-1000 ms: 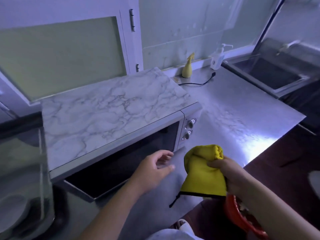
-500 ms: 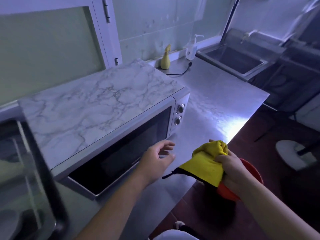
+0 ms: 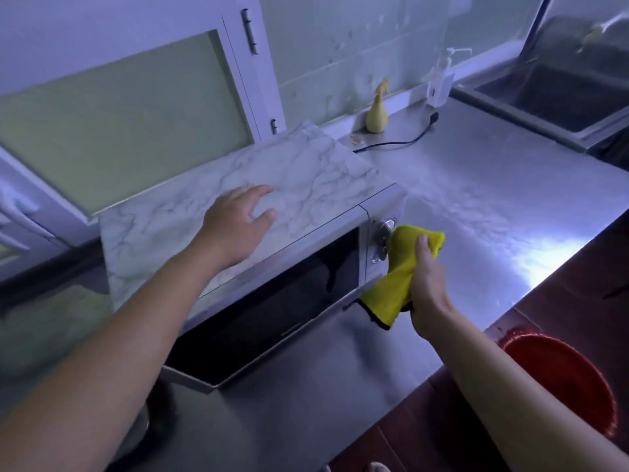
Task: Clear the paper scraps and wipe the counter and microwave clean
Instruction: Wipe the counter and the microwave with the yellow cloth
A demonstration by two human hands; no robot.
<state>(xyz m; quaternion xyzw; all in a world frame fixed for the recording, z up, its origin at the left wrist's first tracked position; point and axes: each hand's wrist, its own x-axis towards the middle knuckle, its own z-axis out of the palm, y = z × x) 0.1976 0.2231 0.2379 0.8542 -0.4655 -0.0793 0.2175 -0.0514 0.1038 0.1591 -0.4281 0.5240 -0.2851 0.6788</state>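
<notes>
A microwave (image 3: 306,284) with a marble-patterned top and dark glass door stands on the steel counter (image 3: 476,206). My left hand (image 3: 238,223) rests flat on the microwave's top, fingers spread. My right hand (image 3: 427,277) grips a yellow cloth (image 3: 401,267) and holds its bunched end against the control panel, right beside the two knobs (image 3: 383,240). No paper scraps show on the counter.
A yellow spray bottle (image 3: 377,110), a white pump bottle (image 3: 440,83) and a black cable (image 3: 401,139) sit at the back of the counter. A sink (image 3: 558,97) is at the far right. A red bucket (image 3: 565,379) stands on the floor below the counter edge.
My left hand rose from in front of the door onto the microwave's top. My right hand carried the yellow cloth up from near the bucket to the knob panel.
</notes>
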